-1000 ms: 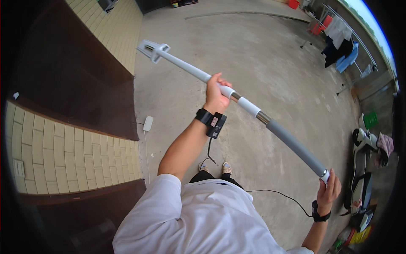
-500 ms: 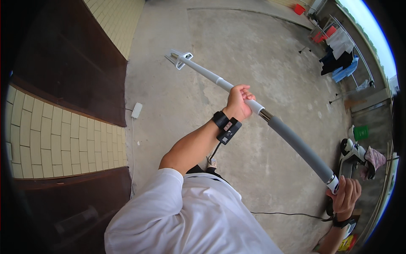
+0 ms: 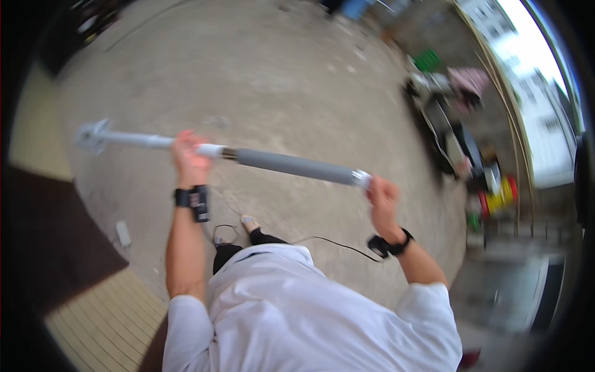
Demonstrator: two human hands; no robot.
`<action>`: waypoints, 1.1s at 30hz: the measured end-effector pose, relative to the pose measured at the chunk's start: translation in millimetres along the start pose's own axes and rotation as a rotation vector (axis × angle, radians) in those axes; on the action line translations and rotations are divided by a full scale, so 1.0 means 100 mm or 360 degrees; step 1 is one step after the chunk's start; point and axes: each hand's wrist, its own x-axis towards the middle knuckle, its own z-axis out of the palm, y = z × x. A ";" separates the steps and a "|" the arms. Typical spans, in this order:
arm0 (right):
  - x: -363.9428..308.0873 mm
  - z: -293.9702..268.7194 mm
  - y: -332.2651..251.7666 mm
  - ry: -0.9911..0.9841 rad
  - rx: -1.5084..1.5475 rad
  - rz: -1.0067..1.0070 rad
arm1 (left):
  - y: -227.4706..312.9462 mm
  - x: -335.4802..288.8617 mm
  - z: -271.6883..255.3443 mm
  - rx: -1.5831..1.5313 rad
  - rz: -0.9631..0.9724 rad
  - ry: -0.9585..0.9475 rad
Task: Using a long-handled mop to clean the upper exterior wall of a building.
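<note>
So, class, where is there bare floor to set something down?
The widest bare floor lies beyond the pole, left of the scooter; a smaller patch lies between right hand and scooter. Crowded: around the scooter, with pink cloth and green container.

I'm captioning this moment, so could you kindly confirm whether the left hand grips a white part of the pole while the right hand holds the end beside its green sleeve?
Not quite: the sleeve on the pole is grey, not green, as the head view shows. The left hand grips a white part of the pole, and the right hand holds the end beside that sleeve.
</note>
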 end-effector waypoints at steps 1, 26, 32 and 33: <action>-0.03 0.09 0.02 0.0012 0.0225 0.0281 | 0.03 -0.11 0.20 -0.0040 0.0000 0.0059; 0.32 -0.48 -0.41 -0.0144 -0.0766 -0.1966 | 0.54 -0.34 1.11 0.0025 -0.0163 0.0134; -0.14 -0.05 -0.06 -0.0017 -0.0300 -0.0957 | 0.57 -0.35 1.13 0.0081 -0.0002 0.0073; -0.23 0.08 -0.05 0.0108 0.0016 -0.0432 | 0.57 -0.39 1.18 0.0086 0.0020 0.0043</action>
